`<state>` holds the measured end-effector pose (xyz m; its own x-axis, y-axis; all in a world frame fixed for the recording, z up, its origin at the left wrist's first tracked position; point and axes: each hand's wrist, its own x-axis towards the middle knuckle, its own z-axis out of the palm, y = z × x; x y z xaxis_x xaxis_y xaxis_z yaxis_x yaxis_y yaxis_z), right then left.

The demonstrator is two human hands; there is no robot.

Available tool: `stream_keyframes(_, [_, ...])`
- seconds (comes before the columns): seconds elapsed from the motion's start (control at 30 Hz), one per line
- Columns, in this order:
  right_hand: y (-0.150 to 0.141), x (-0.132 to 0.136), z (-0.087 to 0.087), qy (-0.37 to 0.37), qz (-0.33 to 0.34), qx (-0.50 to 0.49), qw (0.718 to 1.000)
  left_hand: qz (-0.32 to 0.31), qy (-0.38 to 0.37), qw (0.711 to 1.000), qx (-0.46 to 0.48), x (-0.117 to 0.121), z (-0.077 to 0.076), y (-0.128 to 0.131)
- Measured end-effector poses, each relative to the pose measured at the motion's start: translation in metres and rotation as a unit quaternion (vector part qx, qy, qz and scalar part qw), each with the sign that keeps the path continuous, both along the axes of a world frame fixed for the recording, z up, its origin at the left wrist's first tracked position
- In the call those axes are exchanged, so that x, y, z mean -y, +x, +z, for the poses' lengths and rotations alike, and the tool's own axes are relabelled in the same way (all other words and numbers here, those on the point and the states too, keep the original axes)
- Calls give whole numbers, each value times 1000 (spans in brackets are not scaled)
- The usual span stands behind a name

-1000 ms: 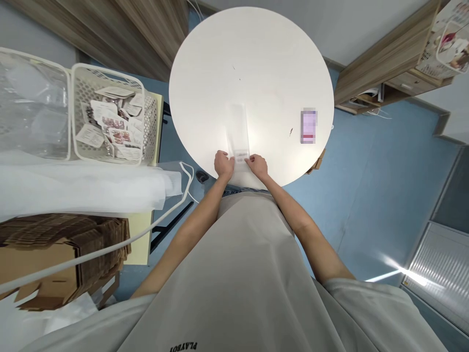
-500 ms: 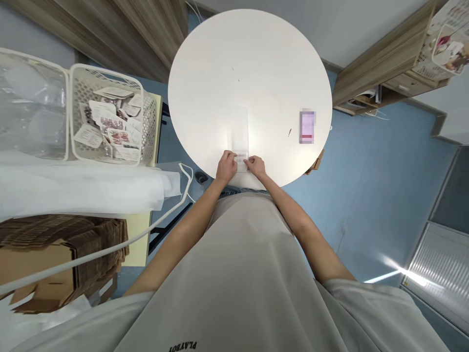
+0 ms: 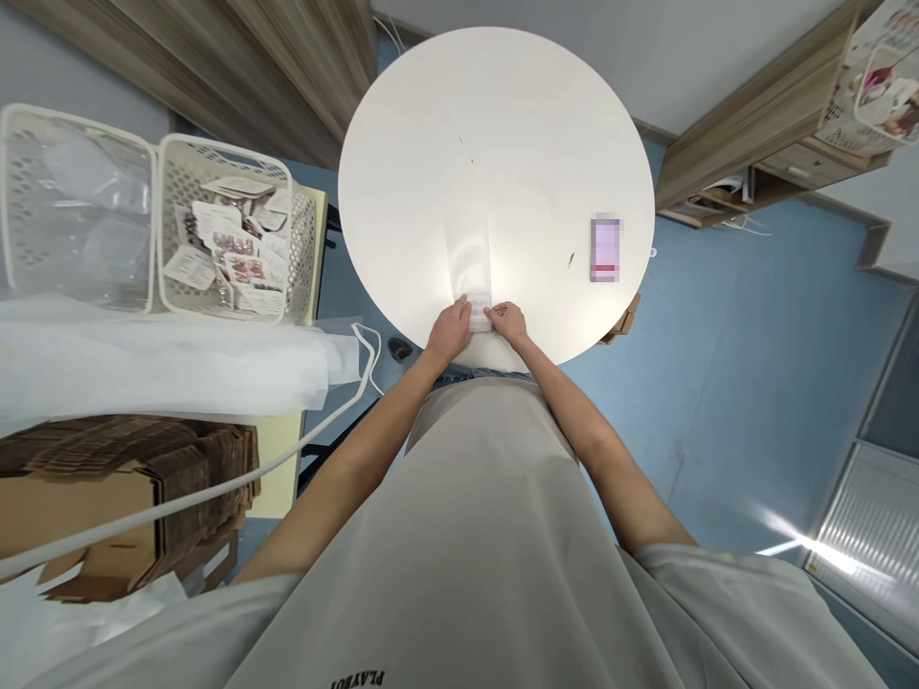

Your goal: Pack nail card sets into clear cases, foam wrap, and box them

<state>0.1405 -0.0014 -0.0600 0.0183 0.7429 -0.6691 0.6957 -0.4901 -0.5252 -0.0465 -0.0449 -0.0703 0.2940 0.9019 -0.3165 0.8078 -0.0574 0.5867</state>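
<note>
A translucent plastic strip [image 3: 470, 254] lies lengthwise on the white round table [image 3: 402, 124], its near end bunched or folded over close to the table's front edge. My left hand [image 3: 450, 328] is closed on the left side of that near end, thumb pointing forward. On the other side, my right hand [image 3: 508, 322] pinches the right edge, fingers bent together. Whatever may be wrapped inside the fold is too small and pale to make out.
A phone-like purple rectangle [image 3: 605, 249], blurred out, lies on the table's right. To the left stand a white basket [image 3: 291, 249] of carded packets, a roll of white film [image 3: 158, 359] and stacked flattened cardboard [image 3: 201, 469]. A white bent tube [image 3: 302, 442] crosses there.
The strip's near end now looks more bunched, and its far part bulges slightly. Both hands stay at its sides, the left thumb raised further forward. The whole view has shifted slightly.
</note>
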Motion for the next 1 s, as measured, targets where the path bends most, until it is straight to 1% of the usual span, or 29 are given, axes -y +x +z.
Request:
stream_keyframes(0.03, [2,0,4,23,21,14,999,-9,-1,1000,-6,-2,1,-1])
stream_keyframes(0.1, [8,0,11,91,83,40,992,-24,0,1000,-14,-5,4,-4])
stream_keyframes(0.17, [13,0,18,156,168,49,972,-35,6,999,-14,-8,7,-7])
stream_keyframes(0.2, [14,0,20,175,213,47,960,-40,11,999,-11,-9,9,-9])
stream_keyframes(0.27, [15,-1,22,185,290,40,938,-55,19,998,-3,-13,10,-11])
stream_keyframes(0.3, [15,-1,22,182,316,42,930,-63,20,998,2,-14,11,-12])
stream_keyframes(0.4, [15,0,21,177,355,55,916,-77,1,997,9,-16,14,-16])
stream_keyframes(0.5, [17,5,21,178,378,61,907,-67,-31,997,9,-13,17,-18])
stream_keyframes(0.57, [21,9,22,175,381,56,906,-41,-46,998,16,-10,19,-18])
stream_keyframes(0.63, [24,11,22,168,366,47,914,5,-59,998,30,-8,22,-17])
stream_keyframes(0.73, [26,10,21,163,324,24,932,79,-82,992,62,-8,27,-16])
stream_keyframes(0.8, [25,6,21,162,300,12,940,112,-91,986,88,-10,28,-16])
stream_keyframes(0.9, [21,-4,20,153,284,17,946,153,-95,977,110,-15,26,-15])
stream_keyframes(1.0, [16,-14,21,143,278,32,949,203,-116,968,96,-22,18,-15])
